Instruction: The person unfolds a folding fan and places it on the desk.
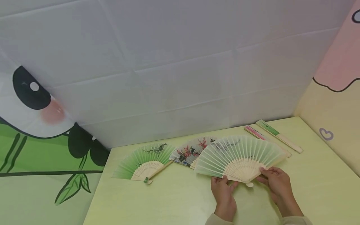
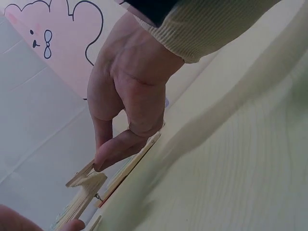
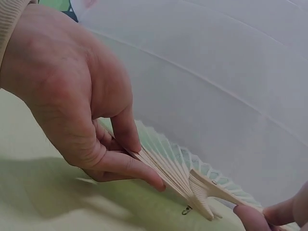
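A pale green folding fan (image 1: 242,156) is spread wide, its bamboo ribs meeting at a pivot toward me. My left hand (image 1: 224,195) pinches its left guard stick between thumb and fingers. The right guard stick is gripped by my right hand (image 1: 278,187), with thumb on top and fingers beneath. In the right wrist view the fan (image 3: 187,178) is tilted, and a shadow falls on the table below it. Partly behind it lies an open grey fan (image 1: 194,150) with red blossoms. Further left rests an open green fan (image 1: 150,162) with a bird on a branch.
Two folded fans lie at the back right: a pink one (image 1: 254,132) and a green one (image 1: 278,136). The yellow-green table (image 1: 157,203) meets a white cloth wall (image 1: 174,78) behind. Painted side panels stand left and right.
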Demonstrator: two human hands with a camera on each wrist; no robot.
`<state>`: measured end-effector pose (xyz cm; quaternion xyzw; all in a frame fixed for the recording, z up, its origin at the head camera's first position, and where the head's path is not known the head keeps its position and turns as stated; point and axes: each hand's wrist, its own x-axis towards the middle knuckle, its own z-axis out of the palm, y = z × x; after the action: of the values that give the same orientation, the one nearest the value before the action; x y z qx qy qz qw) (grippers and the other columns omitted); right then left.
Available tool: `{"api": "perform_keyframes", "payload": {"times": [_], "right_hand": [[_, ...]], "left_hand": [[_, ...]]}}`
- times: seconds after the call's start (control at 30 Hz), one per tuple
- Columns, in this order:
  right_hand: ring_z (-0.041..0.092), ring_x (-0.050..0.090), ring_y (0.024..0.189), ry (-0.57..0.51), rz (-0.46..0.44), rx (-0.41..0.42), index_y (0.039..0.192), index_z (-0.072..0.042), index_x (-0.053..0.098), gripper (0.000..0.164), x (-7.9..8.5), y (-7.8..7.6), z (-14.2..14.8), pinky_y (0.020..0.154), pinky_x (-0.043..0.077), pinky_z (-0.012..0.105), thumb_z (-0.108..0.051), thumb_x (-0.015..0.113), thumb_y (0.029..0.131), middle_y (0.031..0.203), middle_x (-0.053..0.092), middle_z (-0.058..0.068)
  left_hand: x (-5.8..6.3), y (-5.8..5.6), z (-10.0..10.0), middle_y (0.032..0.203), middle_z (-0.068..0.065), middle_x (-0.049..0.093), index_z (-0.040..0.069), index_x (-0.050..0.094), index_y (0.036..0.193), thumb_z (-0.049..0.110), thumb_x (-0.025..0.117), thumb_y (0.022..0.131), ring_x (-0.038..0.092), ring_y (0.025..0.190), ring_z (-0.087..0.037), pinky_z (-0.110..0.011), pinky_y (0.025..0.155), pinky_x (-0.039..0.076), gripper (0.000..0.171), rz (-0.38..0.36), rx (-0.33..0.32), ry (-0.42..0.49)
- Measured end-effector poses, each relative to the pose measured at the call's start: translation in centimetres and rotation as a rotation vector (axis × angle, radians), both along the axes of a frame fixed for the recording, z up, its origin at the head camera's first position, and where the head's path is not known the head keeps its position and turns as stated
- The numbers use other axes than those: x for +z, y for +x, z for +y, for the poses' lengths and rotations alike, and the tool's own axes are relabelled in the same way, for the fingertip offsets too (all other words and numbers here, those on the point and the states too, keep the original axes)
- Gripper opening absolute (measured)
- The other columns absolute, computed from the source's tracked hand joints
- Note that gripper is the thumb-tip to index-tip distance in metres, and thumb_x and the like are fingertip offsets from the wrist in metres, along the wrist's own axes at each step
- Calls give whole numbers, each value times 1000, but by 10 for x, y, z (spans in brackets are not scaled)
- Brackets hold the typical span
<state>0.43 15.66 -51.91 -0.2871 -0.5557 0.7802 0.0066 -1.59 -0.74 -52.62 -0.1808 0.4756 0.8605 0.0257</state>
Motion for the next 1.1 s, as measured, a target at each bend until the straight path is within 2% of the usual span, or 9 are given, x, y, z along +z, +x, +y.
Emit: {"api": "perform_keyframes", "payload": {"times": [0.13,0.4,0.5,0.63,0.83,0.97,1.0,1.03,1.1], "right_hand": [[7,74,83,-21,-3,-7,109,2,41,12,-3,2,0,87,62,22,2,53,107,93,63,-2],[7,75,82,-41,-7,-13,106,6,40,9,-9,2,1,88,61,21,3,48,109,99,64,7],[7,74,79,-28,-11,-21,107,7,39,10,-10,3,0,86,61,21,5,48,108,101,60,11],[8,74,76,-3,-28,-23,107,7,39,12,-10,6,0,83,62,21,6,50,107,95,59,10],[10,75,70,92,-54,20,107,9,39,15,-14,13,8,74,63,21,4,54,106,87,65,6],[11,75,71,142,-35,26,104,17,40,17,-17,17,15,75,64,24,9,55,104,105,61,22],[9,75,71,153,-28,32,102,23,40,19,-18,18,17,76,64,24,11,54,103,118,56,33],[11,76,70,190,-32,40,104,26,39,23,-18,20,18,74,64,24,10,55,103,122,52,43],[13,76,69,267,-57,63,126,34,28,47,-19,22,21,73,64,23,7,58,103,124,48,44]], "left_hand": [[0,3,0,122,-22,61,-8,46,128,-5,42,105,65,106,-29,-52,87,64,23,-18,22,3],[2,6,1,129,-25,60,-8,40,134,-7,42,105,65,111,-32,-50,85,65,29,-57,56,-9],[3,8,1,134,-29,57,-8,37,137,-9,40,104,63,116,-37,-53,86,64,33,-51,62,-17],[2,11,1,137,-35,50,-10,32,138,-12,39,104,57,125,-49,-62,90,61,35,-50,63,-18],[3,16,2,136,-39,41,-10,26,134,-15,41,101,48,131,-59,-71,97,54,37,-83,19,-29],[9,21,2,137,-40,40,-10,23,131,-10,48,97,48,132,-58,-69,101,52,42,-143,-43,-62],[11,22,2,137,-39,40,-10,23,130,-8,50,97,49,132,-56,-67,102,52,43,-166,-62,-73],[12,24,2,137,-39,40,-10,22,130,-6,52,97,50,131,-55,-65,103,52,45,-188,-80,-82],[15,27,2,136,-37,40,-10,21,130,-3,54,97,52,127,-53,-63,103,51,47,-229,-109,-104]]}}
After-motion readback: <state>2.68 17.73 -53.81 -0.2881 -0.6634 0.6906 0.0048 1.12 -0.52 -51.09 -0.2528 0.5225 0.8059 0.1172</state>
